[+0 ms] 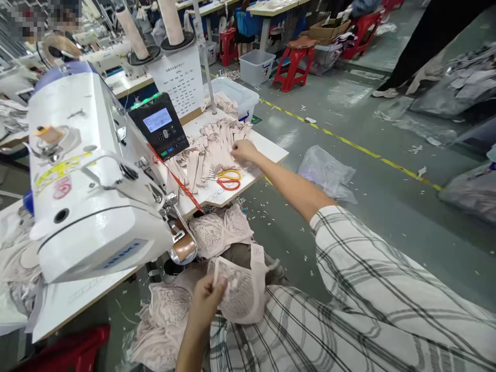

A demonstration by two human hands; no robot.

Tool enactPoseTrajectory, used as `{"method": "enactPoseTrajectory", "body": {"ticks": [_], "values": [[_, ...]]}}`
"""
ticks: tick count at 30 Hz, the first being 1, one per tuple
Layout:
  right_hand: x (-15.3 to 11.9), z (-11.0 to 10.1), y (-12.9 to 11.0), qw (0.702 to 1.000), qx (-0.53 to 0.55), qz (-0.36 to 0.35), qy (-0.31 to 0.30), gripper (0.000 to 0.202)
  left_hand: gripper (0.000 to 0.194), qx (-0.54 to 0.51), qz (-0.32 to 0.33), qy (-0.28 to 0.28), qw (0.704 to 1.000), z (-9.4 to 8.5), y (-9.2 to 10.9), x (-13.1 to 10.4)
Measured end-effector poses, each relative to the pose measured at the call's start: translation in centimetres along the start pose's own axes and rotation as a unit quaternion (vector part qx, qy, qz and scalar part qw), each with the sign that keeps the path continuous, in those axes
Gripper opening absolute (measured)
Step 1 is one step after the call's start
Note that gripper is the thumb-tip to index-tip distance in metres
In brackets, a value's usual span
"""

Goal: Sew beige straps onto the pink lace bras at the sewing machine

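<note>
Low in front of me, my left hand (209, 294) pinches the edge of a pale pink lace bra (240, 294) that hangs over my lap. My right hand (245, 151) reaches across the table to a spread of pale pink fabric straps (217, 144). Its fingers are closed at the pile's right edge, and what lies between them is hidden. Scissors with one yellow and one red handle (229, 184) lie on the table just left of and below that hand. More lace bras (166, 310) hang in a bunch left of my lap.
A white sewing machine (96, 170) fills the left, with a control panel (159, 125) beside it. Thread cones (170, 23) stand behind. A plastic bag (327, 173) lies on the floor right of the table. Further back are a clear bin (256, 67) and a red stool (294, 64).
</note>
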State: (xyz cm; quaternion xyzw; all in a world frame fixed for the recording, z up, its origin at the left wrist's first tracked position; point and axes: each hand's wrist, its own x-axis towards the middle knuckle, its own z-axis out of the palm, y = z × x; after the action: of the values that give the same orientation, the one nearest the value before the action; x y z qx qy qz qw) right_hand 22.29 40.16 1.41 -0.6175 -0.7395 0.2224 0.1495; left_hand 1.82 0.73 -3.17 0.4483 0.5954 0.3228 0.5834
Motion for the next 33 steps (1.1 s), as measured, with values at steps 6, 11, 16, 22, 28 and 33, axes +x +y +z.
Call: {"method": "enactPoseTrajectory", "body": {"ticks": [6,11,16,22,28,33], "values": [[-10.2,4.1,0.3,0.887,0.432,-0.021,-0.159,0.024,0.045,0.01,0.016,0.114,0.993,-1.9,0.7,-0.6],[-22.2,7.4,-1.6,0.725,0.577,0.027,-0.374,0.031,0.045,0.05,0.032,0.102,0.993,-2.8,1.6,-1.2],[-25.5,8.5,-5.0,0.736,0.51,-0.075,-0.439,0.02,0.044,0.106,0.055,0.083,0.989,-2.9,2.5,-1.9],[-26.0,8.1,-7.7,0.752,0.472,-0.145,-0.436,0.019,0.031,0.138,0.083,0.065,0.985,-3.0,2.8,-2.3],[-25.9,8.7,-8.3,0.742,0.539,-0.038,-0.397,0.022,0.021,0.143,0.178,0.305,0.924,1.0,0.4,-1.9],[-22.6,7.4,-8.5,0.778,0.494,-0.072,-0.381,0.03,0.03,0.298,0.278,0.307,0.86,-0.5,0.7,-1.7]]}}
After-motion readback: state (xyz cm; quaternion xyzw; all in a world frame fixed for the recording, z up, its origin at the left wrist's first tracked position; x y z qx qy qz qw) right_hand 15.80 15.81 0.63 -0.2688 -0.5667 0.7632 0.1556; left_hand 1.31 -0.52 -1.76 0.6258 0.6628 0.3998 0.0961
